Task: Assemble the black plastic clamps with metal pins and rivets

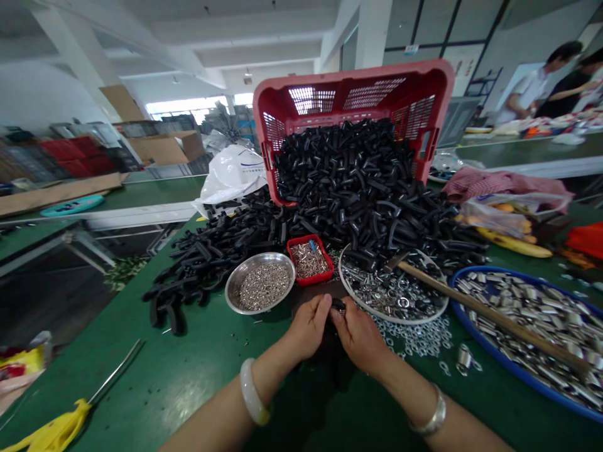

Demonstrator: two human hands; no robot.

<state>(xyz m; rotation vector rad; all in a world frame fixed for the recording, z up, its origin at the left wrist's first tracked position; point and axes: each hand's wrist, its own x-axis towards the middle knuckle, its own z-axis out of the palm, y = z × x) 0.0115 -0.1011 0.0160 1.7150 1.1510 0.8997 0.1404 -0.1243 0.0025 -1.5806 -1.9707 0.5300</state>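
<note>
There's the big red crate (353, 103) tipped right over, a mound of black plastic parts (348, 182) pouring across the green workbench (155, 376)! Just ahead sit a steel bowl of tiny rivets (261, 285) and a small red box (311, 276), and below them the left hand (308, 326) and right hand (358, 333) pinch tight on a small black piece (338, 306) between them, mostly hidden, probably one of those parts.

The head-worn camera looked forward and down from just above the person's left hand (308, 326) and right hand (360, 336), which sat close below it at the bottom of the frame. It faced across a long green workbench (164, 376) toward a tilted red plastic crate (353, 78), fairly near and central, while its wide view reached a white concrete ceiling (188, 37) and a distant co-worker (532, 88) at upper right.
</note>
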